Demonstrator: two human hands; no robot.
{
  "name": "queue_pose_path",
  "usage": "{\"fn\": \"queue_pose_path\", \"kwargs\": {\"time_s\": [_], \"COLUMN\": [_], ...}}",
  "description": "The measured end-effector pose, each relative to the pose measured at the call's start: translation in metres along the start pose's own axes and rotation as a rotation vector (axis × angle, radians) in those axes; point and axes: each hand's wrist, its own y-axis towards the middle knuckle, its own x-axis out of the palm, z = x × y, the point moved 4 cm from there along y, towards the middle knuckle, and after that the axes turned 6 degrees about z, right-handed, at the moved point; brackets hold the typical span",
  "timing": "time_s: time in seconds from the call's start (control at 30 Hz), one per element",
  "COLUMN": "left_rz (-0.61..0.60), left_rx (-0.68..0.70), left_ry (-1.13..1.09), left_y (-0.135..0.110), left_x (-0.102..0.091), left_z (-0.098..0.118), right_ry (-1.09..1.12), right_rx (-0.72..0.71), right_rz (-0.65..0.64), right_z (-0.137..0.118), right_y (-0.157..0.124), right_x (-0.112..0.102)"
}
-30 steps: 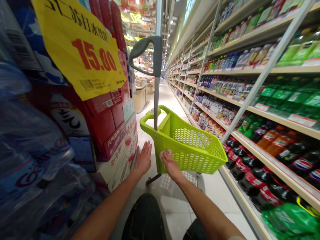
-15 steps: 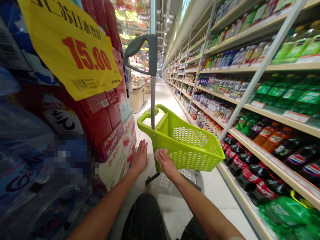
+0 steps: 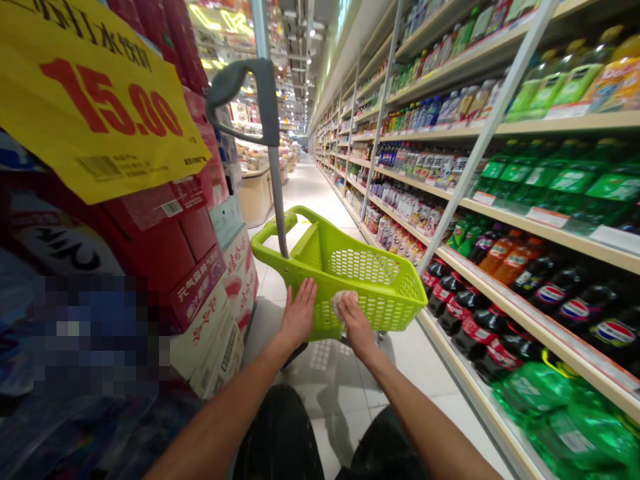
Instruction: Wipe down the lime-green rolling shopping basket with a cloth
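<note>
A lime-green wheeled shopping basket (image 3: 367,277) stands on the floor in front of my knees, its side panel facing me. My left hand (image 3: 300,312) lies with fingers stretched out against the near end of that panel. In my right hand (image 3: 353,319) a crumpled whitish cloth (image 3: 343,301) is pressed to the perforated part of the same side. From the basket's left end rises a metal pole with a grey loop handle (image 3: 267,100). The lower legs and wheels are partly hidden behind my hands and forearms.
Stacked drink cartons (image 3: 200,313) stand close on my left, under a yellow price sign (image 3: 115,113). On the right run long shelves (image 3: 530,280) of bottled drinks, with large green bottles (image 3: 575,427) at floor level. The tiled aisle (image 3: 305,177) stretches away ahead.
My left hand has moved from beside the basket onto its side. My right hand has slid the cloth rightward along the panel. The view has shifted slightly to the right.
</note>
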Motion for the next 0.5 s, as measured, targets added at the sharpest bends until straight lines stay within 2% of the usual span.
{"fn": "queue_pose_path", "kwargs": {"time_s": [0.07, 0.13, 0.27, 0.33, 0.5], "left_rz": [0.005, 0.006, -0.020, -0.028, -0.022], "left_rx": [0.022, 0.061, 0.152, 0.177, 0.191], "left_ry": [-0.004, -0.012, -0.015, -0.006, -0.019], "left_y": [0.006, 0.011, 0.015, 0.017, 0.026], "left_x": [0.001, 0.002, 0.009, 0.013, 0.014], "left_z": [0.010, 0.021, 0.043, 0.051, 0.071], "right_ry": [-0.001, -0.026, -0.068, -0.077, -0.111], "right_rx": [0.037, 0.070, 0.076, 0.082, 0.103], "right_rz": [0.057, 0.083, 0.002, 0.000, 0.061], "right_z": [0.008, 0.020, 0.036, 0.038, 0.050], "right_y": [0.011, 0.009, -0.029, -0.039, -0.021], "right_x": [-0.008, -0.012, -0.011, -0.017, -0.036]}}
